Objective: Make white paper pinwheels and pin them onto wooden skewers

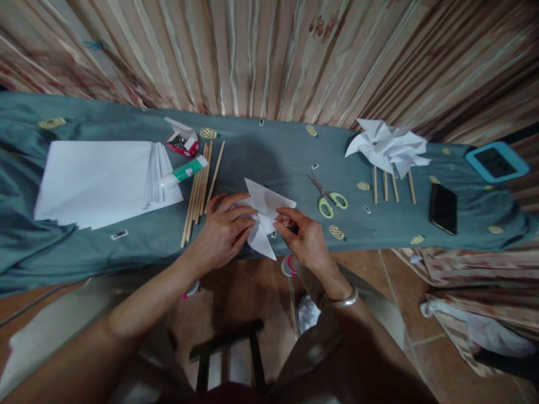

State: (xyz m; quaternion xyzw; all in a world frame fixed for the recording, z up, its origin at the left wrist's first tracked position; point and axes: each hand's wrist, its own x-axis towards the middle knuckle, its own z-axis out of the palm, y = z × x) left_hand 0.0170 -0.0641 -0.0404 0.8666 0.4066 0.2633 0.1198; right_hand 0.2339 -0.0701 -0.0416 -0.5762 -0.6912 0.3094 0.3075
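A white paper pinwheel (269, 201), its points partly folded in, is held between my two hands near the front edge of the cloth. My left hand (227, 227) grips its left side, with fingertips pressed at the middle. On the right side, the thumb and fingers of my right hand (304, 234) pinch the paper. Just beyond my left hand lie several wooden sticks (200, 185). Scissors (326, 199) with light green handles rest to the right of the paper. Whether a pin is at the pinwheel's centre cannot be made out.
A stack of white paper (95, 179) lies at left, with a green and white glue tube (185, 171) and a small red box (184, 140) beside it. Finished pinwheels on sticks (387, 147), a black phone (443, 207) and a blue-framed device (497, 161) occupy the right.
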